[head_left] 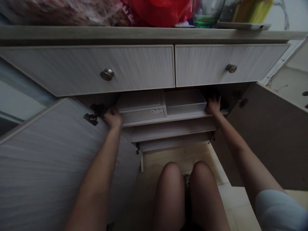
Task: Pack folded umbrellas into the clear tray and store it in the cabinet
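My left hand (113, 118) is at the left end of the upper shelf in the open cabinet. Its fingers are curled against the side of a white storage box (141, 114), which has a small label on its front; some fingertips are hidden. Beside that box sits a translucent plastic box (185, 107). At its right end is my right hand (213, 105), with fingers apart and pointing into the dark corner. I cannot tell how firmly it touches the box.
Cabinet doors swing out at left (60, 160) and right (264, 138). Above are two closed drawers with a left knob (107, 74) and right knob (231, 68). A red bag (161, 12) and a glass (207, 14) stand on top. Lower shelves (173, 130) lie beneath, before my knees.
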`<action>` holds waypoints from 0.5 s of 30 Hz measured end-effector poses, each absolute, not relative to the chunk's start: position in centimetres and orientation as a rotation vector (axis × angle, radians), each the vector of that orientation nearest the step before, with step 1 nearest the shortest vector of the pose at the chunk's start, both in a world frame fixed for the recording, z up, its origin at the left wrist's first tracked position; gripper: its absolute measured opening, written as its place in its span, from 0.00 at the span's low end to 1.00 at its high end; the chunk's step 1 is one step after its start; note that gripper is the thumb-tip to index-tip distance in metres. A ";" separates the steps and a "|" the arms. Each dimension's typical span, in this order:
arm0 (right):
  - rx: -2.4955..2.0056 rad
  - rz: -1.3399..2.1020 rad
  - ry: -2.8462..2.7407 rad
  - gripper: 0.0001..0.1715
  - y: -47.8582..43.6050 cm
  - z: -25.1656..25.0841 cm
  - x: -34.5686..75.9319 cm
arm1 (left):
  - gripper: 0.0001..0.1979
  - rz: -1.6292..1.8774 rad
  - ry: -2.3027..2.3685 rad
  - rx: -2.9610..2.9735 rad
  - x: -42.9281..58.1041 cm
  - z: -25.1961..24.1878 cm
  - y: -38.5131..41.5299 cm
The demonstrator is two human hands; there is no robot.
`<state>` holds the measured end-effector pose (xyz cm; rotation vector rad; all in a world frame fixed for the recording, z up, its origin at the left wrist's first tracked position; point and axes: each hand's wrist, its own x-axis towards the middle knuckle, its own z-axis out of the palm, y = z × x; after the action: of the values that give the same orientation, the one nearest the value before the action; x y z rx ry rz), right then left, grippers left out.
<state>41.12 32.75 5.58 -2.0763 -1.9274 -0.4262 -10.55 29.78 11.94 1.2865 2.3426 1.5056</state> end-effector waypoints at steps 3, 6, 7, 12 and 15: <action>-2.103 -0.467 -1.802 0.27 31.7 4.8 40.0 | 0.21 1.488 2.348 1.285 -10.5 11.9 29.7; -2.150 -0.451 -1.696 0.23 30.7 4.8 39.3 | 0.20 1.481 2.340 1.282 -10.5 11.9 29.7; -2.173 -0.439 -1.667 0.22 30.5 4.9 39.2 | 0.20 1.486 2.337 1.279 -10.5 11.8 29.7; -2.297 -0.384 -1.462 0.26 30.4 5.6 38.1 | 0.20 1.504 2.323 1.258 -10.4 12.0 29.6; -2.307 -0.377 -1.429 0.28 30.2 5.6 37.6 | 0.20 1.506 2.302 1.272 -10.2 12.2 29.4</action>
<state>37.57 30.24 5.61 -2.3072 -1.4295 -0.3768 -10.25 29.41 12.25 1.2716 2.3015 1.5063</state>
